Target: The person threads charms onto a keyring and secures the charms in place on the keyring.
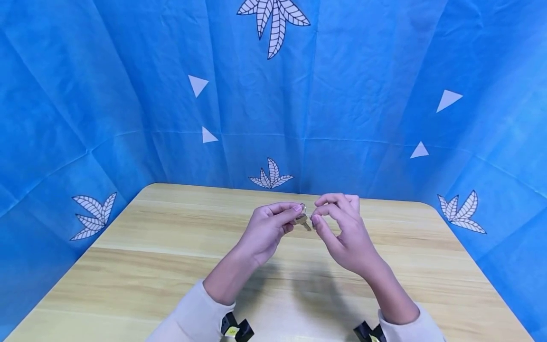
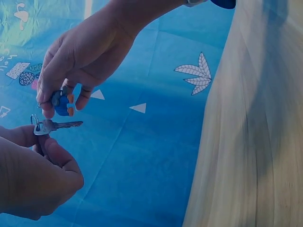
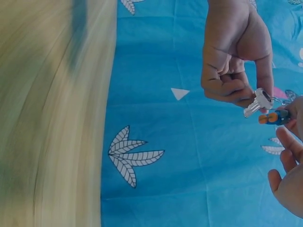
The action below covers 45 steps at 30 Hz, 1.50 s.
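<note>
My left hand [image 1: 267, 228] pinches a metal key [image 2: 61, 125] by its ring, with the blade pointing toward the right hand. The thin key ring [image 1: 304, 208] stands up above the fingertips in the head view. Close beside it, my right hand [image 1: 346, 232] pinches a small blue figure [image 2: 62, 103] with orange feet between thumb and fingers. In the right wrist view the blue figure sits just below the key, almost touching it. Whether the figure is linked to the ring cannot be told. Both hands are raised over the table.
A light wooden table [image 1: 171, 266] lies beneath the hands, their shadows falling on it. Blue cloth [image 1: 359, 85] with white leaves and triangles hangs behind and on both sides. A black wrist camera [image 1: 237, 327] is strapped at the left sleeve, another [image 1: 368, 331] at the right.
</note>
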Each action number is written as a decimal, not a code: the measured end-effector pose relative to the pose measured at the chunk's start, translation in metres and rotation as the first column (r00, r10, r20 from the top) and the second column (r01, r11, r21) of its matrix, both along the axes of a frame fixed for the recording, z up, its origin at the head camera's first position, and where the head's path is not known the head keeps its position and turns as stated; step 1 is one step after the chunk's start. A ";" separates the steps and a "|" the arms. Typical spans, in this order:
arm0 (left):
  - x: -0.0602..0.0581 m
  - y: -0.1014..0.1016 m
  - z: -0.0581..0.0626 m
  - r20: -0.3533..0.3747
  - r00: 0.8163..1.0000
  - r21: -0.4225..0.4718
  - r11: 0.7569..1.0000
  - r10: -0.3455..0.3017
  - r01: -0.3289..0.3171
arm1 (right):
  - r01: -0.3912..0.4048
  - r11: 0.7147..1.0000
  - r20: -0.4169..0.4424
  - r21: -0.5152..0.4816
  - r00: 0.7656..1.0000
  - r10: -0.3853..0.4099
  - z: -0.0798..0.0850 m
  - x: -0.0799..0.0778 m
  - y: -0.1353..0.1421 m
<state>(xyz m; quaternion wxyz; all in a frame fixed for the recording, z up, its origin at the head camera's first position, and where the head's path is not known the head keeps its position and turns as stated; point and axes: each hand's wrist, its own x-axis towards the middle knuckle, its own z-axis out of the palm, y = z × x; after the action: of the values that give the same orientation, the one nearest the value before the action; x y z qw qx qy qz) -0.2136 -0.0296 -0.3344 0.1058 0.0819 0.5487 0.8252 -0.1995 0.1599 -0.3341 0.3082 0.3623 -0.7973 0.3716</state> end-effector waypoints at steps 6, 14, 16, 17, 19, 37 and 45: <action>0.002 0.000 0.002 -0.010 1.000 0.004 1.000 -0.029 0.029 | -0.011 0.999 0.047 -0.035 0.999 0.013 0.001 0.002 0.000; 0.005 0.000 0.006 -0.012 0.997 -0.026 0.997 -0.075 0.075 | -0.009 0.999 0.069 -0.046 0.998 0.012 0.003 0.003 -0.001; 0.006 0.000 0.006 -0.010 0.997 -0.029 0.996 -0.080 0.079 | -0.010 0.999 0.076 -0.046 0.997 0.013 0.004 0.004 -0.001; 0.006 0.000 0.007 -0.009 0.997 -0.029 0.996 -0.081 0.080 | -0.009 0.999 0.080 -0.045 0.997 0.013 0.004 0.005 -0.002; 0.007 0.000 0.007 -0.008 0.997 -0.032 0.996 -0.079 0.078 | -0.010 0.999 0.086 -0.045 0.996 0.013 0.004 0.005 -0.002; 0.008 0.000 0.007 -0.012 0.996 -0.045 0.995 -0.093 0.092 | -0.026 0.998 0.086 -0.053 0.996 0.031 0.003 0.004 -0.004; 0.008 0.000 0.007 -0.021 0.994 -0.065 0.993 -0.105 0.103 | -0.024 0.999 0.104 -0.043 0.994 0.028 0.003 0.006 -0.005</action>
<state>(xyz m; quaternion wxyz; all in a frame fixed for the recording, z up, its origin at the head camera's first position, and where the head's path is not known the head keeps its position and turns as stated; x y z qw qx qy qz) -0.2057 -0.0297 -0.3276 0.1444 0.1170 0.5711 0.7995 -0.1938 0.1549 -0.3307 0.2688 0.3463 -0.7996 0.4105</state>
